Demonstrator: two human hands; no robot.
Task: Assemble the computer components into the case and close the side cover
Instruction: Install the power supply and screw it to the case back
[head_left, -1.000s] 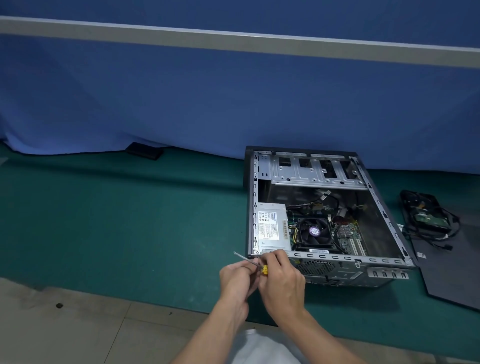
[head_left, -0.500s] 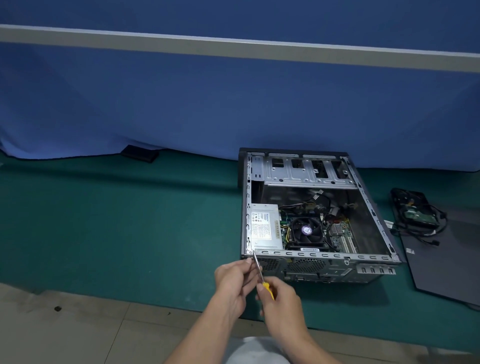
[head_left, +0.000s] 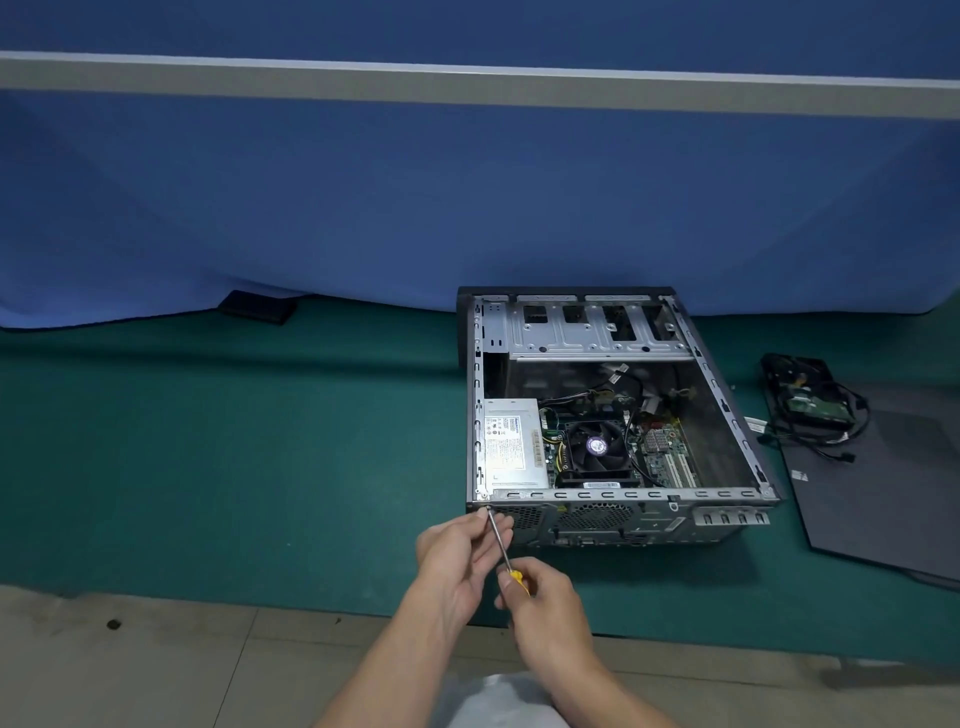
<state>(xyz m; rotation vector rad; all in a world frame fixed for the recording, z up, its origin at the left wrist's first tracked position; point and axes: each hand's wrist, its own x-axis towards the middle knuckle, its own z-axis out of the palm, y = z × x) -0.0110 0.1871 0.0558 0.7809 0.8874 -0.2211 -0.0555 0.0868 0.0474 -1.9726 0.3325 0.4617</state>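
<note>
Computer case (head_left: 623, 494) first: where does it sit on your feed?
— I have it lying on its side, open face up, on a green mat (head_left: 208, 467) spread over a pale tiled floor (head_left: 156, 665). A blue curtain (head_left: 363, 208) hangs behind it, crossed by a grey rail (head_left: 467, 83).

Anything around it?
— To its right I see the black side cover (head_left: 883, 493) flat on the mat, with a hard drive (head_left: 810, 405) and loose cables on its far corner. Inside the case, the power supply (head_left: 511, 441) sits at the left, with the fan (head_left: 597, 447) just beside it.

And the grips?
— Both are just in front of the case's near left corner. My right grip (head_left: 545, 608) is curled round the yellow handle of a screwdriver (head_left: 501, 543), and my left grip (head_left: 457, 551) pinches its shaft near the tip. The tip touches the case's rear panel at that corner.
</note>
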